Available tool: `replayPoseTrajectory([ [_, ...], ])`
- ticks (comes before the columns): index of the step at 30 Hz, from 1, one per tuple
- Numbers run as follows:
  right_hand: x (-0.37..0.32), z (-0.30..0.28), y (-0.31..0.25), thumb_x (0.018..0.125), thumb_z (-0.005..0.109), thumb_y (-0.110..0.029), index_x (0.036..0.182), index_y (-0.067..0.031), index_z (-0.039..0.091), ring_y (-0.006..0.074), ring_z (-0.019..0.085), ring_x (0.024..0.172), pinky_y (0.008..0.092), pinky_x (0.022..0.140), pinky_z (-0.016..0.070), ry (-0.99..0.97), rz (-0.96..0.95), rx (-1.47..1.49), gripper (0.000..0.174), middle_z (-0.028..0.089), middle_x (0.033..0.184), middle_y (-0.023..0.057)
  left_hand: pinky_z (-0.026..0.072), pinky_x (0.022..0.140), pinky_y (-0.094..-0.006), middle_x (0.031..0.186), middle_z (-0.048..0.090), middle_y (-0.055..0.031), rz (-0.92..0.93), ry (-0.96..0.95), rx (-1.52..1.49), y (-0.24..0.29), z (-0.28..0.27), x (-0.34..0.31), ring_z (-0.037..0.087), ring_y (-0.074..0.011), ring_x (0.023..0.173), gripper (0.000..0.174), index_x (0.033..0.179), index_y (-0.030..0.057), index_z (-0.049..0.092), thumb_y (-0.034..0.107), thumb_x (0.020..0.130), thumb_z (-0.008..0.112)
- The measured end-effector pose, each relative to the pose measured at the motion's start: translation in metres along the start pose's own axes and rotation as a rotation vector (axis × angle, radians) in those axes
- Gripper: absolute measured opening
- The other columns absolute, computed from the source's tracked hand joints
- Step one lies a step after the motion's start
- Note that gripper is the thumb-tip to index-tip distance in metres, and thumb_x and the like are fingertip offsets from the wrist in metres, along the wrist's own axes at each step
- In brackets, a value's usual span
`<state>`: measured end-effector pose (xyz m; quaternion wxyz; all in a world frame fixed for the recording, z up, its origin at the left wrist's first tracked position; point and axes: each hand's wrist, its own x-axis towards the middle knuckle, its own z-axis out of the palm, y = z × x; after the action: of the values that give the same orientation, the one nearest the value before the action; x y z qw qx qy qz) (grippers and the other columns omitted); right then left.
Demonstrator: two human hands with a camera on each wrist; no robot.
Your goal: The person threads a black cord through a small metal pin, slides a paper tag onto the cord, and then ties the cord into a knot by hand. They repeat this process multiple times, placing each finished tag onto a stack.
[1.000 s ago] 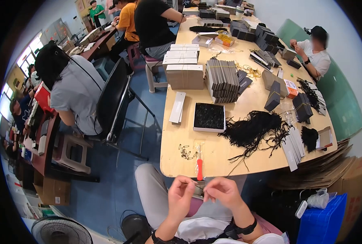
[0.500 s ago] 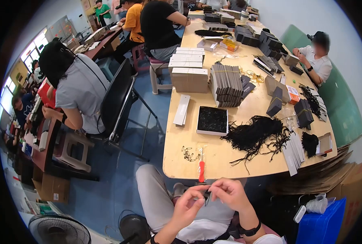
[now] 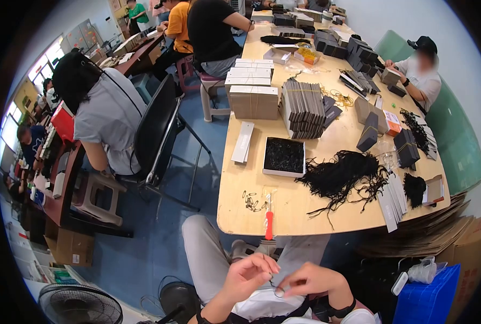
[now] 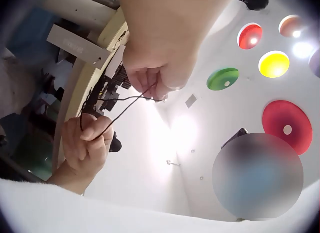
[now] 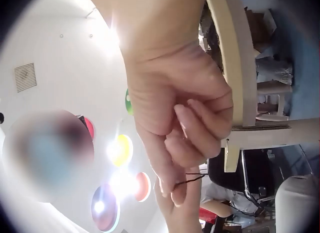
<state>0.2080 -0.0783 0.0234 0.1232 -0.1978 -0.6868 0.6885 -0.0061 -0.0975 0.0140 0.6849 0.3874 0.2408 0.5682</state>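
Observation:
A thin black cord (image 4: 123, 111) runs between my two hands, crossing over itself in the left wrist view. The fingertips of my left hand (image 3: 249, 278) pinch one part of it. My right hand (image 3: 317, 281) pinches another part between thumb and forefinger, its other fingers curled inward in the right wrist view. Both hands are over my lap, just off the table's near edge. Closest to them on the table (image 3: 232, 189) lie a red-handled tool (image 3: 269, 224) and several small wire loops (image 3: 251, 202).
A white box of small black pieces (image 3: 284, 155) sits beside a heap of black cords (image 3: 340, 175). Stacked cards (image 3: 254, 102), banded bundles (image 3: 302, 110) and pale tags (image 3: 392, 202) are spread around. A person (image 3: 421, 75) sits at the right side; a fan (image 3: 78, 305) stands lower left.
Both hands have come down toward my body and sit farther from the table edge. The fingertips met half a second ago and are now apart, with cord between them.

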Motion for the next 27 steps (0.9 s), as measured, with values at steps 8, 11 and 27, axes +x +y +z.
replayPoseTrajectory([
  [8,0.025,-0.003,-0.022,0.081,0.069,-0.004,0.099,-0.0019,0.063,0.0042,0.049,0.065,0.0192,0.054,0.0358,0.519,-0.097,0.150,0.019,0.057,0.085,0.0022,0.0437,0.087,-0.0304,0.098,0.059,-0.0092,-0.106,-0.304,0.280,0.004,0.000,-0.007,0.057,-0.0180,0.095,0.006,0.092,0.0010,0.056,0.003,0.088,0.060],
  [11,0.032,-0.002,-0.017,0.081,0.067,-0.001,0.093,-0.0006,0.062,0.0066,0.050,0.066,0.0198,0.057,0.0380,0.420,-0.196,0.444,0.013,0.057,0.086,0.0038,0.0443,0.085,-0.0295,0.097,0.059,-0.0085,-0.130,-0.258,0.272,0.005,0.000,-0.008,0.057,-0.0180,0.093,0.005,0.091,0.0014,0.057,0.004,0.088,0.060],
  [27,0.027,-0.006,-0.006,0.080,0.069,0.000,0.087,-0.0008,0.062,0.0074,0.050,0.072,0.0196,0.059,0.0379,0.476,-0.179,0.273,0.009,0.056,0.086,0.0026,0.0420,0.075,-0.0246,0.094,0.056,-0.0076,-0.074,0.013,0.600,0.010,0.018,-0.001,0.053,-0.0143,0.086,0.006,0.092,-0.0010,0.057,0.004,0.089,0.059],
])
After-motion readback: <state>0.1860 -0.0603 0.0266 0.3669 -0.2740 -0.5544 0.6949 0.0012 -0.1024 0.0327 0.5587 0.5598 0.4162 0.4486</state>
